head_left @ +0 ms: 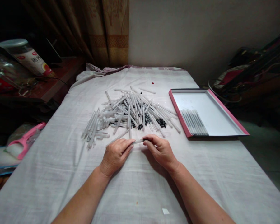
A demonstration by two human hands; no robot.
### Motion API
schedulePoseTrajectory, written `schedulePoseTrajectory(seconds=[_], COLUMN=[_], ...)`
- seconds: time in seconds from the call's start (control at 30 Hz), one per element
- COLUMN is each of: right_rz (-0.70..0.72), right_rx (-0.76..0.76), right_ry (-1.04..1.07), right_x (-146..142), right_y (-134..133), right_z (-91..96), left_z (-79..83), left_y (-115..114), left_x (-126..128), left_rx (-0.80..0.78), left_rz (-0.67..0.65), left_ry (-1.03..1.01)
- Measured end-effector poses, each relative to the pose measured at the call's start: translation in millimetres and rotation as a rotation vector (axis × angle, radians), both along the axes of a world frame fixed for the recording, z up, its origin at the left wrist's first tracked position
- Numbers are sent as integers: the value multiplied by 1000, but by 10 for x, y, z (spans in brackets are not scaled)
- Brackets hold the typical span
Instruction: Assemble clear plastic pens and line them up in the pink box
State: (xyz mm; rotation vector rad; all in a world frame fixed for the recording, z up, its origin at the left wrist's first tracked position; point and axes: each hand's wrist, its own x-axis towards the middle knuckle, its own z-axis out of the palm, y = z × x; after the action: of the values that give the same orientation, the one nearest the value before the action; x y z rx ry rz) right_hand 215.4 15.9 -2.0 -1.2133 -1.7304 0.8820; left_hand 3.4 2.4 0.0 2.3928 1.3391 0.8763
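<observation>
My left hand (116, 154) and my right hand (160, 150) rest on the white cloth near the table's front, both pinched on the two ends of one clear pen tube (138, 142) held level between them. Just beyond the hands lies a heap of several clear pen tubes (130, 113), with small black pieces (162, 123) at its right side and short clear caps (100, 127) at its left. To the right stands a shallow pink-edged tray (214, 119) with a row of finished pens (194, 122) lying side by side at its left end.
The white cloth (140, 186) covers the whole table. A tiny red piece (152, 83) lies far back. A scrap of white paper (165, 211) lies near the front edge. A pink-handled tool (25, 140) and a jar (28, 57) sit off the left side.
</observation>
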Motion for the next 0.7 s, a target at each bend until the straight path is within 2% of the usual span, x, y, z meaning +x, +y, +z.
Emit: schedulePoseTrajectory(seconds=[0.23,0.4,0.53,0.7], right_rz=[65,36,60,78], right_rx=[-41,-1,-46,-158], right_ry=[-178,-271,-209,18], right_x=[15,14,26,55], right_y=[5,24,23,1], right_z=[18,-24,-23,-3], left_z=[-1,-15,-12,4], left_y=[1,-2,0,7], left_x=[-6,-11,-3,5], left_rx=[22,11,-10,-19], left_rz=[-38,-72,-65,-48], left_ry=[32,35,9,-15])
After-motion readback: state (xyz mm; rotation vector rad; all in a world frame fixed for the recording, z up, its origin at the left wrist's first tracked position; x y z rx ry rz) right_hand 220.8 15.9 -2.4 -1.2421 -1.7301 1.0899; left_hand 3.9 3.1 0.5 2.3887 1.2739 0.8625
